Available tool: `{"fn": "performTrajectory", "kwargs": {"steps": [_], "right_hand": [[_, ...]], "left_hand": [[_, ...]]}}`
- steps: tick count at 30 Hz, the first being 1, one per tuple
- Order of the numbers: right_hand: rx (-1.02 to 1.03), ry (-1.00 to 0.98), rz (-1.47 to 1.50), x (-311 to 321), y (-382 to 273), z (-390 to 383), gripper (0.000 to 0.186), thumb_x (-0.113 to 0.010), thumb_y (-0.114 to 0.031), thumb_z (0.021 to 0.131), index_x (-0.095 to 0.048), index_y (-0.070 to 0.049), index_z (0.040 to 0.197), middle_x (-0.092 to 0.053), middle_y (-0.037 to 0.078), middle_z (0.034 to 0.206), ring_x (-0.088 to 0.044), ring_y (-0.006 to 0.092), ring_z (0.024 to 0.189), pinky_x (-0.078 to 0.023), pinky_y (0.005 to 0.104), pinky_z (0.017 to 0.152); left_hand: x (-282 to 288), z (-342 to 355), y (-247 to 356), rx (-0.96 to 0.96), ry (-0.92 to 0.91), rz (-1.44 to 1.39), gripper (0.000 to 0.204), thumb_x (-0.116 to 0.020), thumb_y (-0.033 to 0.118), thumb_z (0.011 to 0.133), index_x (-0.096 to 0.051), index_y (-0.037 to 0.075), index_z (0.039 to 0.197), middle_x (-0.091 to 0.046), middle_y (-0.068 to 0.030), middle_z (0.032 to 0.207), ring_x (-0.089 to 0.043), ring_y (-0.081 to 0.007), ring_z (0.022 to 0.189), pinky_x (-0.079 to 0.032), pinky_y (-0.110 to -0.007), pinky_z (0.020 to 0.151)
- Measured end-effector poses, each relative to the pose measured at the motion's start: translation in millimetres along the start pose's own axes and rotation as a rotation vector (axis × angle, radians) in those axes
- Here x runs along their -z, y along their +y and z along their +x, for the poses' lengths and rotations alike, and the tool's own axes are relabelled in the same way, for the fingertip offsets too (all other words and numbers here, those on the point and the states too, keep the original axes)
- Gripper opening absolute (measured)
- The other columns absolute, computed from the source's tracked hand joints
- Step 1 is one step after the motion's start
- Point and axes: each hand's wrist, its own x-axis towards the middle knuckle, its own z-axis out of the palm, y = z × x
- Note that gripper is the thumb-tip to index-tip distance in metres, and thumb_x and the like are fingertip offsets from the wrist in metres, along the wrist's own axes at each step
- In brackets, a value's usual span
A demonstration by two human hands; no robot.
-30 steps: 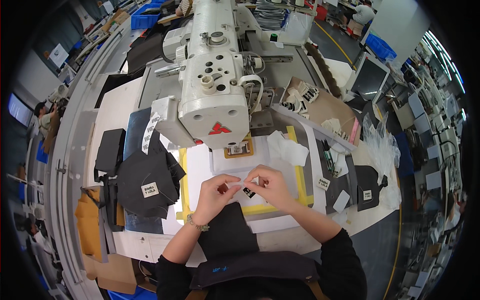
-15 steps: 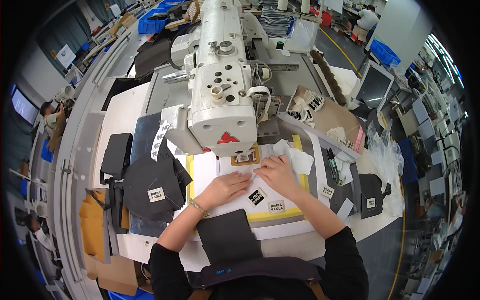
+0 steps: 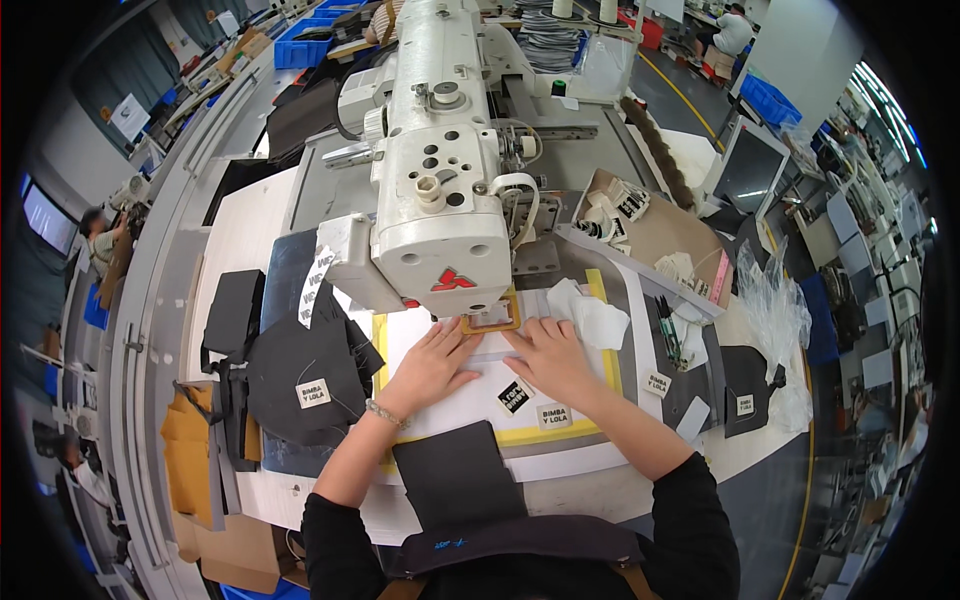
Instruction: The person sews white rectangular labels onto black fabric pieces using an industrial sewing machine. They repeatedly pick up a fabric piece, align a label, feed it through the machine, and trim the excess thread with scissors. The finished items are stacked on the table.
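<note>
My left hand (image 3: 437, 360) lies flat with its fingers stretched out, its fingertips beside the left edge of a small amber frame (image 3: 508, 325) under the sewing machine head (image 3: 440, 230). On the other side, my right hand (image 3: 545, 355) also rests flat, fingers spread, its fingertips close to the frame's lower right. Both hands press on a white sheet (image 3: 480, 400) bordered with yellow tape. A black label (image 3: 516, 396) and a cream label (image 3: 553, 416) lie just below my right hand. A crumpled white cloth (image 3: 600, 320) sits beyond my right fingers.
A dark fabric panel (image 3: 460, 475) lies at the near edge. Black pieces (image 3: 300, 385) are piled at left. At right stand an open cardboard box (image 3: 690, 240) of labels, pens (image 3: 667, 330) and a clear plastic bag (image 3: 775, 310). Another person (image 3: 735, 35) sits far right.
My hands have parted from their close, finger-to-finger position below the frame. They now lie flat on either side of it, the left one further forward.
</note>
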Motion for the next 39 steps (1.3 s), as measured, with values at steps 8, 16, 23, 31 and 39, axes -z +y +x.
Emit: {"fn": "performTrajectory", "kwargs": {"steps": [8, 16, 23, 31, 39], "right_hand": [[-0.022, 0.022, -0.022, -5, 0, 3, 0.048, -0.066, -0.038, 0.083, -0.059, -0.015, 0.124, -0.049, 0.005, 0.092, -0.047, 0.0217, 0.090, -0.033, 0.0374, 0.075], [-0.054, 0.014, 0.038, -7, 1, 2, 0.027, -0.068, -0.035, 0.080, -0.065, -0.013, 0.096, -0.050, 0.006, 0.094, -0.048, 0.0228, 0.092, -0.033, 0.0378, 0.075], [-0.055, 0.044, 0.010, -12, 0, 0, 0.026, -0.066, -0.033, 0.080, -0.066, -0.014, 0.097, -0.051, 0.006, 0.094, -0.049, 0.0236, 0.092, -0.033, 0.0381, 0.075], [-0.064, 0.040, 0.017, -11, -2, 1, 0.024, -0.065, -0.033, 0.081, -0.066, -0.015, 0.096, -0.050, 0.007, 0.094, -0.049, 0.0237, 0.090, -0.032, 0.0379, 0.074], [-0.068, 0.019, 0.026, -14, -1, 0, 0.025, -0.064, -0.034, 0.082, -0.065, -0.013, 0.097, -0.050, 0.007, 0.096, -0.048, 0.0238, 0.090, -0.032, 0.0384, 0.076]], "left_hand": [[12, -6, 26, 0.099, 0.053, -0.139, 0.043, -0.070, 0.027, 0.083, -0.062, 0.005, 0.118, -0.061, -0.0142, 0.123, -0.060, -0.0287, 0.111, -0.047, -0.042, 0.094], [10, 29, 37, 0.058, 0.170, -0.061, 0.059, -0.070, 0.037, 0.082, -0.055, 0.001, 0.126, -0.060, -0.0169, 0.125, -0.057, -0.0312, 0.114, -0.041, -0.043, 0.101], [-5, 39, 36, 0.093, 0.131, -0.063, 0.068, -0.066, 0.048, 0.082, -0.053, -0.002, 0.126, -0.059, -0.0222, 0.123, -0.056, -0.0338, 0.114, -0.039, -0.044, 0.103], [-9, 42, 38, 0.124, 0.118, -0.068, 0.073, -0.063, 0.054, 0.082, -0.051, -0.003, 0.126, -0.058, -0.0245, 0.122, -0.056, -0.0351, 0.113, -0.037, -0.045, 0.104], [-13, 44, 37, 0.104, 0.134, -0.068, 0.074, -0.063, 0.056, 0.081, -0.050, -0.003, 0.125, -0.059, -0.0264, 0.115, -0.056, -0.0367, 0.109, -0.036, -0.044, 0.104]]}}
